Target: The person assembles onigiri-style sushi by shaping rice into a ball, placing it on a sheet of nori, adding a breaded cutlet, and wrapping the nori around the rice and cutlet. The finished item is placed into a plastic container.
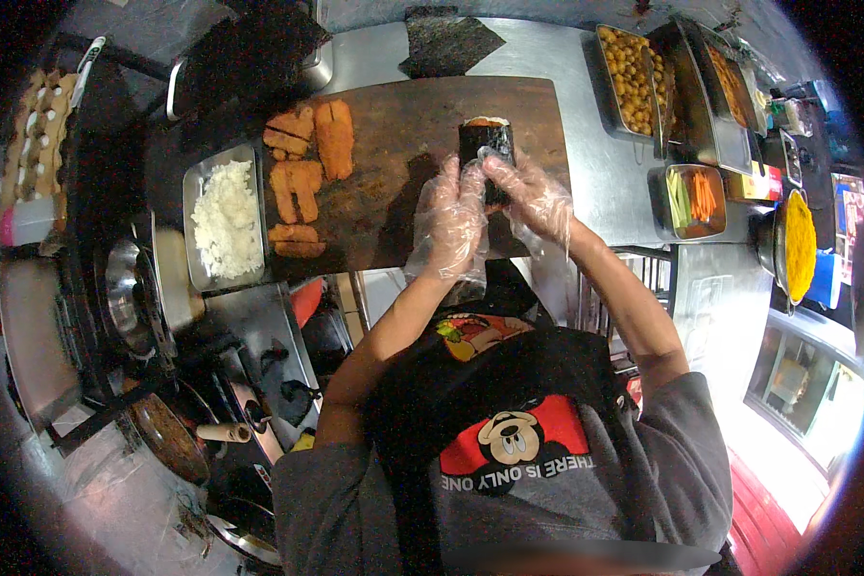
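Black seaweed wraps a roll (pixel 480 136) held upright in the frame, a little right of the upper middle, over the right part of a dark wooden board (pixel 394 125). In the head view, both hands wear loose, clear plastic gloves. The left hand (pixel 454 213) lies along the roll's left side, and its fingers curl narrowly against the wrap. The right hand (pixel 540 199) grips from the right with its thumb laid over the front, so the two hands hold the roll between them near its lower end. Pale and orange filling shows at the roll's upper end; the lower end is mostly hidden by the gloves.

On the board's left part, left of centre in the frame, lie orange-brown breaded pieces (pixel 335 141), several of them cut into strips. Just beside the board's left edge stands a metal tray (pixel 191 206) of white rice (pixel 228 221). Toward the top of the frame, dark sheets (pixel 446 43) rest on the steel table (pixel 552 58). At upper right a tray holds small round golden pieces (pixel 624 77); below it, a container holds green sticks (pixel 678 197) and orange sticks (pixel 703 197). At far right sits a bowl of yellow food (pixel 803 248).
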Motion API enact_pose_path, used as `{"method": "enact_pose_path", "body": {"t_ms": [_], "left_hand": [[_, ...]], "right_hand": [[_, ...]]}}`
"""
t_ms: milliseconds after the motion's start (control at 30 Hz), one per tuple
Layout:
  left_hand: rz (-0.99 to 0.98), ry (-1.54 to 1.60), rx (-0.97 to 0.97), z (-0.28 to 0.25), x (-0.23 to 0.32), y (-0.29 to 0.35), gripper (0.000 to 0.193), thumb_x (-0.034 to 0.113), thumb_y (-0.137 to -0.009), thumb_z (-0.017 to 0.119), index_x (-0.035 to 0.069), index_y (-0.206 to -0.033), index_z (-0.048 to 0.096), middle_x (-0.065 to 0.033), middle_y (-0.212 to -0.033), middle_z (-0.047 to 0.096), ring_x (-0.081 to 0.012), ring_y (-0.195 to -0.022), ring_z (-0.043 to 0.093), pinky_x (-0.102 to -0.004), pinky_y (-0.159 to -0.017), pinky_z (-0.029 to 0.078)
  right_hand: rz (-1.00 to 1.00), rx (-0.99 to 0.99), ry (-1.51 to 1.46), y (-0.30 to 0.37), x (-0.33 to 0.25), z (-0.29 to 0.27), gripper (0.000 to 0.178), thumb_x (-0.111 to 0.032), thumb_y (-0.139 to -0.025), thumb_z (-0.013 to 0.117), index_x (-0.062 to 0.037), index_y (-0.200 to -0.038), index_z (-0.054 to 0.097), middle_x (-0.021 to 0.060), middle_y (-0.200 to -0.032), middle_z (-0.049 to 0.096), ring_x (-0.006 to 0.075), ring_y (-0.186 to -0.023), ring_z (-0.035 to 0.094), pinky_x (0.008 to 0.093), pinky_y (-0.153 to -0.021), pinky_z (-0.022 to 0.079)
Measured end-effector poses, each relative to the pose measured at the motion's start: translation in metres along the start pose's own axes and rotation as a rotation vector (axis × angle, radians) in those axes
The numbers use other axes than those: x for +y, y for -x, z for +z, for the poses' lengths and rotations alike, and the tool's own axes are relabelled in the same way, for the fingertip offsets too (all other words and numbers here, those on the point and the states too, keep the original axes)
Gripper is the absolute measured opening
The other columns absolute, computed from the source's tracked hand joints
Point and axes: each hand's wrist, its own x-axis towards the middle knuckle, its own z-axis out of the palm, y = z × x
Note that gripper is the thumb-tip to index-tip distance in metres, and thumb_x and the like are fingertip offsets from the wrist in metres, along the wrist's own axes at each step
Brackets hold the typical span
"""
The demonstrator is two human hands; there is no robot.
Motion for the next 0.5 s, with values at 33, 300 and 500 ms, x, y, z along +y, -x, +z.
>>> {"method": "enact_pose_path", "body": {"t_ms": [33,300,500], "left_hand": [[-0.061,0.011,-0.057,-0.006,0.01,0.0,0.031,0.027,-0.104,0.052,0.006,-0.125,0.061,-0.0037,-0.091,0.059,-0.01,-0.078,0.052,-0.0266,-0.067,0.046],[0.068,-0.143,-0.241,-0.04,0.047,-0.026,0.041,0.037,-0.107,0.043,0.008,-0.128,0.063,-0.002,-0.11,0.066,-0.0097,-0.092,0.058,-0.0259,-0.085,0.047],[0.117,-0.286,-0.419,-0.037,0.053,-0.026,0.029,0.028,-0.104,0.053,0.006,-0.108,0.071,-0.0032,-0.109,0.072,-0.0138,-0.102,0.063,-0.0294,-0.095,0.046]], "right_hand": [[0.094,0.0,-0.098,0.004,-0.007,0.002,0.071,-0.052,-0.095,0.061,0.0003,-0.14,0.044,0.0183,-0.127,0.06,0.0303,-0.104,0.064,0.0396,-0.095,0.049],[0.416,-0.177,-0.4,0.013,-0.025,0.004,0.054,-0.045,-0.094,0.066,0.0008,-0.121,0.056,0.0139,-0.099,0.067,0.0212,-0.07,0.066,0.0268,-0.05,0.052],[0.498,-0.118,-0.382,0.031,-0.027,0.012,0.055,-0.044,-0.092,0.069,-0.0001,-0.122,0.057,0.0143,-0.1,0.067,0.021,-0.067,0.066,0.0248,-0.049,0.052]]}}
